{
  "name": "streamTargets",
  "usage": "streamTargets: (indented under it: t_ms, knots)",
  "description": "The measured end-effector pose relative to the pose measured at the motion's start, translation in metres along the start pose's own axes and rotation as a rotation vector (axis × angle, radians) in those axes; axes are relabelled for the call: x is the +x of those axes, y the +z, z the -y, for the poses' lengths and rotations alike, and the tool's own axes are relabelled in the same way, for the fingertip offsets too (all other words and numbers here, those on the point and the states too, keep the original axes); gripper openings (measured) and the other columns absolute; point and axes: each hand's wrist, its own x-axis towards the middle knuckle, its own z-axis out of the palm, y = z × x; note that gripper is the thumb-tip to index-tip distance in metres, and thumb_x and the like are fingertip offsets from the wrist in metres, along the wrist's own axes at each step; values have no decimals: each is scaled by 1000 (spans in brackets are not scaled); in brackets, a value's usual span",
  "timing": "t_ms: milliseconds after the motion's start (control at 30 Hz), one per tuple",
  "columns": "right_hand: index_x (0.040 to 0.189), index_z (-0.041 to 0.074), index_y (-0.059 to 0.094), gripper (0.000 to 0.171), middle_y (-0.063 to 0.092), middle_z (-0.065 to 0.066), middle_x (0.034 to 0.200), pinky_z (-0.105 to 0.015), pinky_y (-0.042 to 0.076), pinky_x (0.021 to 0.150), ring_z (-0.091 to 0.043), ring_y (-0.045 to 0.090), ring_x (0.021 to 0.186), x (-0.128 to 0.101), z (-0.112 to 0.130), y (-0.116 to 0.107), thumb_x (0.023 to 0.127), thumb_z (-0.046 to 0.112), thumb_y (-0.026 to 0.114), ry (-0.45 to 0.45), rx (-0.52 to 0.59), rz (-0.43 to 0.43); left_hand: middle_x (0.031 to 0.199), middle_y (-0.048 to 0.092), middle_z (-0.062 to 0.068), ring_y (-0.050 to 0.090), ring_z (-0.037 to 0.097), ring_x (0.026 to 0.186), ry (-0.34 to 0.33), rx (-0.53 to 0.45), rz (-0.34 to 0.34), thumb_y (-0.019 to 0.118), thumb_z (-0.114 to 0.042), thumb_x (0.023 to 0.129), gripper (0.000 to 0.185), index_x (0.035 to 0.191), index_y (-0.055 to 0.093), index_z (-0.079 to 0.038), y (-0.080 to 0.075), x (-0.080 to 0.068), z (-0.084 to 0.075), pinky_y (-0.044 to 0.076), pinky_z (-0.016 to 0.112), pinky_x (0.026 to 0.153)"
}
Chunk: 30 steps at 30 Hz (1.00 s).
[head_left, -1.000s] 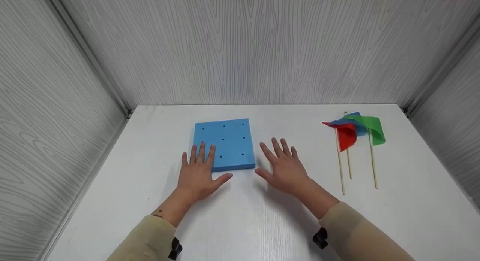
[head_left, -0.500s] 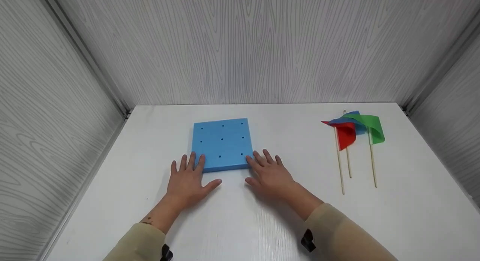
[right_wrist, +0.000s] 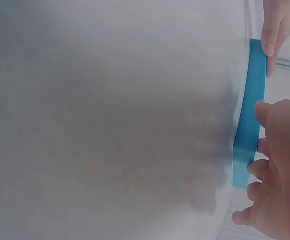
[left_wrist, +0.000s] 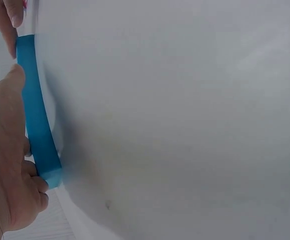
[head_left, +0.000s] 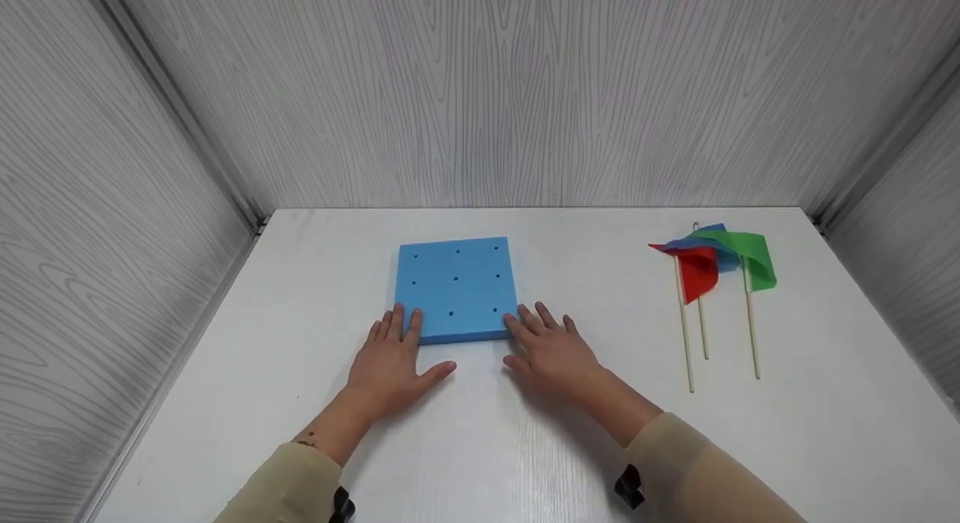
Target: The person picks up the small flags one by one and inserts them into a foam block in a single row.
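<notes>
Since a second ago my left hand (head_left: 386, 369) has slid back from over the blue board (head_left: 457, 290) to its near-left corner, and my right hand (head_left: 555, 356), which was apart from the board, has come in to the near-right corner. On the left my fingers are straight and lie close together, pointing forward, the index finger over the corner and the others along the side, with the thumb stretched out towards the middle. On the right they are relaxed and a little spread, the index fingertip at the corner, the little finger well off to the side, the thumb just short of the near edge. Neither hand is wrapped round anything; how firmly I press, I cannot tell.

Between my hands the board lies flat on the white table (head_left: 480, 448), slightly turned, with eight small dark holes (head_left: 455, 278) showing in its top. Behind my wrists come a beige left sleeve (head_left: 285, 482) and a beige right sleeve (head_left: 694, 463), each with something black at the cuff.

Well apart, to the right of my right hand, a red flag (head_left: 699, 274), a blue flag (head_left: 729, 262) and a green flag (head_left: 757, 251) lie with their cloths overlapping, their thin sticks pointing towards me. Beyond the table's far edge stands a grey wood-grain wall (head_left: 480, 95), with similar panels on both sides.
</notes>
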Motion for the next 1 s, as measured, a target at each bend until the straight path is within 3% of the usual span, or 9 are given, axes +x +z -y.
streamTargets:
  t_ms: [467,1000]
  knots:
    - [166,13,37,68,31,-16,172,-68,26,122,-41,22,160,-24,-37,-2,109,44,57,17,-28,-27,173,15,28,17,42,161,42,-13,-11,43,-83,96,112,168,21,0,7,15,-39,16,51,130]
    - [164,8,40,70,34,-21,169,-72,29,118,-47,26,157,-56,-69,-13,106,41,62,41,-3,-31,174,13,26,16,40,161,80,-3,20,37,-86,96,113,169,20,-2,10,24,-82,15,48,131]
